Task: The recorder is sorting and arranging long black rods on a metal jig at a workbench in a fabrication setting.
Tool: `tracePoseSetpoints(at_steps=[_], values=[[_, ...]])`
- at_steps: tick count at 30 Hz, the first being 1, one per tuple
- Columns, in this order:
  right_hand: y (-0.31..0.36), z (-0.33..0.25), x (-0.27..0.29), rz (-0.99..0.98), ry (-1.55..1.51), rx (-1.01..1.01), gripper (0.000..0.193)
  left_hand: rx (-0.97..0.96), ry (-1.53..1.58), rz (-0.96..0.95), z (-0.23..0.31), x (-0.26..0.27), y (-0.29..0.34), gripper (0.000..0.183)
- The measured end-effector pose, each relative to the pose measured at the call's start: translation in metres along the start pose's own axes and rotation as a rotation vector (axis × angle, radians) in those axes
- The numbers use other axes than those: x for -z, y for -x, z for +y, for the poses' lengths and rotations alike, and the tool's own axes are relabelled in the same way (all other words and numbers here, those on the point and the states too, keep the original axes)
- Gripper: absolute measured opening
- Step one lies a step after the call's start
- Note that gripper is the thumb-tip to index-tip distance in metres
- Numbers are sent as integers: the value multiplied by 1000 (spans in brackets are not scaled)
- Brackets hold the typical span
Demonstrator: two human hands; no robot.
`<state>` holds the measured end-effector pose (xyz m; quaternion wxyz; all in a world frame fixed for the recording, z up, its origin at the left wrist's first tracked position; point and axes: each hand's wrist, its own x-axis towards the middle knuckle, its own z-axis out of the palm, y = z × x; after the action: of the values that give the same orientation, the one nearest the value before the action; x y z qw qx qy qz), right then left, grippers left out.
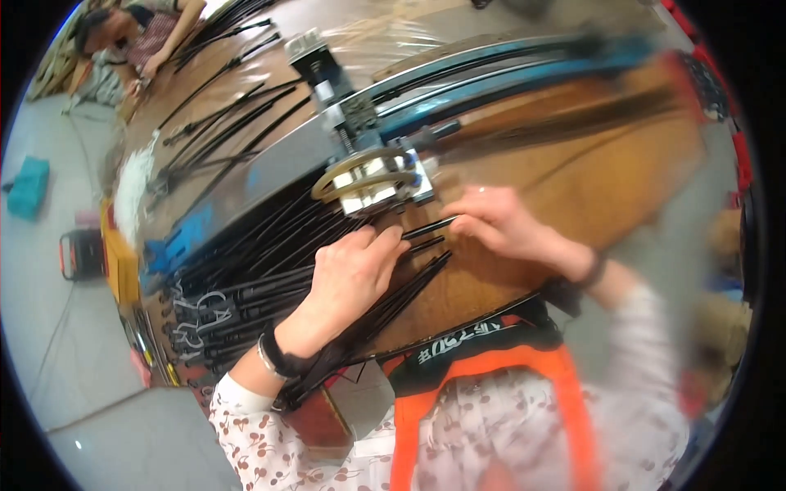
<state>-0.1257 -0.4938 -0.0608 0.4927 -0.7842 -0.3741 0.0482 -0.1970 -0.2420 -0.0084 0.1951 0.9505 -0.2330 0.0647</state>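
Observation:
My left hand [352, 266] is closed, its fingers curled over a long thin black rod [427, 228] just below the metal machine head. My right hand [503, 222] pinches the end of the same rod between thumb and fingers. Close above both hands stands the small machine [372, 184], with silver blocks and yellowish looped hoses. More black rods [258, 278] lie in a bundle on the table to the left of the machine and under my left hand. A few loose rod ends [426, 274] stick out to the right of my left wrist.
A blue metal rail [508, 86] runs behind the machine across the wooden table [589, 180]. Further black rods [225, 131] lie at the far left, near a co-worker [151, 41] who is bent over the table. Tools [155, 348] sit at the left edge; a teal bin [29, 188] is on the floor.

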Motion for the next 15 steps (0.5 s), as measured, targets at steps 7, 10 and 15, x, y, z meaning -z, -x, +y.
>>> tracePoseSetpoints(at_steps=[7,10,15], values=[[2,-6,1,164,429,584,46,-100,-258,-257,47,29,-23,48],[-4,23,44,368,534,622,44,-209,-346,-112,45,54,-50,44],[-6,62,106,563,598,52,58,-264,-374,-43,17,78,-116,51]])
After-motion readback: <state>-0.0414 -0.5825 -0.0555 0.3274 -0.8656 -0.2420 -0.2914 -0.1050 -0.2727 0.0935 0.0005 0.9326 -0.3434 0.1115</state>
